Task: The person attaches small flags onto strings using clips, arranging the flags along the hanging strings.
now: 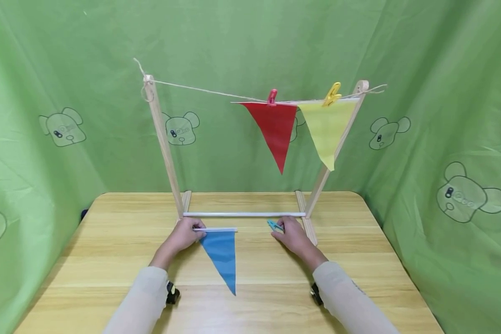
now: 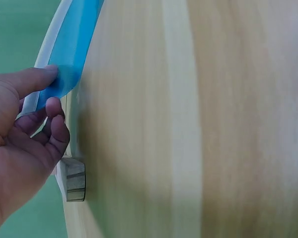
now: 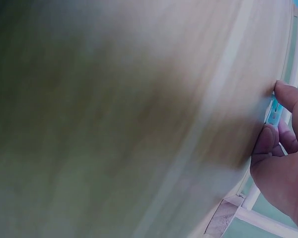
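Note:
My left hand (image 1: pixel 186 234) pinches the left end of a blue triangular pennant (image 1: pixel 222 255) by its white top edge; the pennant's tip points toward me. In the left wrist view, the thumb (image 2: pixel 39 79) lies over the blue fabric near the white strip. To the right, my right hand (image 1: pixel 293 235) holds a small teal clothespin (image 1: pixel 274 226) between thumb and fingers. Above, a red pennant (image 1: pixel 273 130) hangs from a string (image 1: pixel 204 89) under a red clothespin (image 1: pixel 272 97). Beside it hangs a yellow pennant (image 1: pixel 329 130) with a yellow clothespin (image 1: pixel 331 94).
The string runs between a left wooden post (image 1: pixel 163 139) and a right wooden post (image 1: pixel 361 87). A white rod (image 1: pixel 244 214) joins the posts low down, just beyond my hands. Wooden feet (image 1: pixel 311 231) rest on the table (image 1: pixel 271 306). Green curtain (image 1: pixel 242 41) surrounds the table.

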A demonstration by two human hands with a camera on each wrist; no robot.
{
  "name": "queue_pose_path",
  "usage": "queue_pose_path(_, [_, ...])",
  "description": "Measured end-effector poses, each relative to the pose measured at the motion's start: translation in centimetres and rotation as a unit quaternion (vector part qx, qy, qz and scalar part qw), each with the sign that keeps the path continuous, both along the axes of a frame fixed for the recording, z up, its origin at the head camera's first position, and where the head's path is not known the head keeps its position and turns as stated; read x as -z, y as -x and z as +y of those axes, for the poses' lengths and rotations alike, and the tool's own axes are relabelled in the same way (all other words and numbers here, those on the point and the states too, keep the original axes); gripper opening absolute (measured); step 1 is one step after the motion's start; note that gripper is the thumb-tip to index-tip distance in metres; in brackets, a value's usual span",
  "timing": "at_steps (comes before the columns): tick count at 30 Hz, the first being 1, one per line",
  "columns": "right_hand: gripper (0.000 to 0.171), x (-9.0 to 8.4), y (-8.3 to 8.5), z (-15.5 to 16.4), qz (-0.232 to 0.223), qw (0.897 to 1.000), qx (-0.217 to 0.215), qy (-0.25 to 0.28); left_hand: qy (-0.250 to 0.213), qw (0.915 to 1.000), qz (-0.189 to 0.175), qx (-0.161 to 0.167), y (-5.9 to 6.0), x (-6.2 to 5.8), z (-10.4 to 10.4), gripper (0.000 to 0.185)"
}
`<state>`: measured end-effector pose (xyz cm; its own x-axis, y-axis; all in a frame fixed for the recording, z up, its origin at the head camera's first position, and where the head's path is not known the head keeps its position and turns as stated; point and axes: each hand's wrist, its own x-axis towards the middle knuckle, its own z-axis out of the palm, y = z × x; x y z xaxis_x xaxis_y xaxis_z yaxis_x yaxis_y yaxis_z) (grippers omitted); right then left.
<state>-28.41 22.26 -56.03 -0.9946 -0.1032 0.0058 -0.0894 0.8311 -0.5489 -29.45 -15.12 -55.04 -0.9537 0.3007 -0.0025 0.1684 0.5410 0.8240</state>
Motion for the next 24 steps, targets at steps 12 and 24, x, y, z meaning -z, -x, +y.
queue_pose_path(12, [0.030,-0.10,0.06,-0.35,0.017,1.000,0.000,-0.006,-0.003,0.9999,-0.010,-0.013,-0.11,-0.37,0.59,0.005])
queue_pose_path(24, [0.027,-0.11,-0.26,-0.21,0.021,1.000,-0.004,-0.007,-0.003,0.9996,-0.018,-0.023,-0.34,0.06,0.95,0.006])
